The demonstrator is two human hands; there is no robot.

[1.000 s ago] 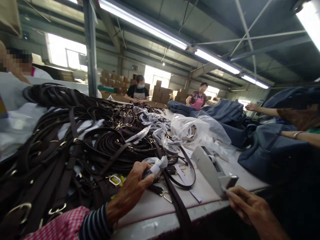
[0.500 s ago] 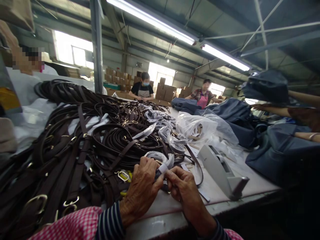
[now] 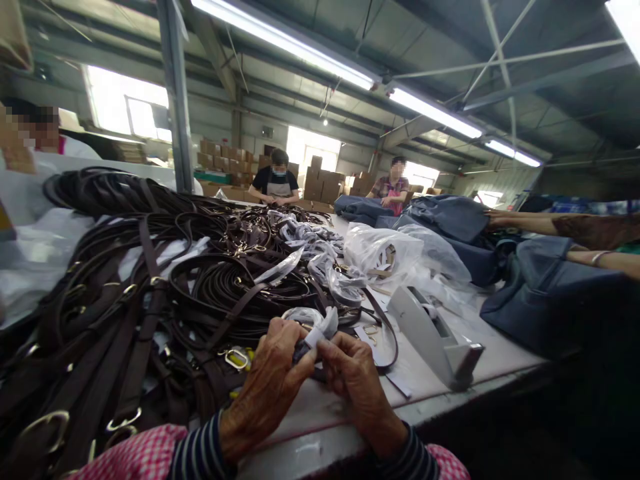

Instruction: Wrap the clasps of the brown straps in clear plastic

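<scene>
The left hand and right hand are pressed close together, both pinching a small plastic-wrapped strap with a white band around it, over the desk. A heap of dark leather straps with brass buckles lies beside the left hand, from 9 to 12 o'clock. A grey tape dispenser stands at 3 o'clock, a clear plastic bag at 1 o'clock, and blue fabric bags at 2 o'clock. Two aproned co-workers stand far off at 12 o'clock.
</scene>
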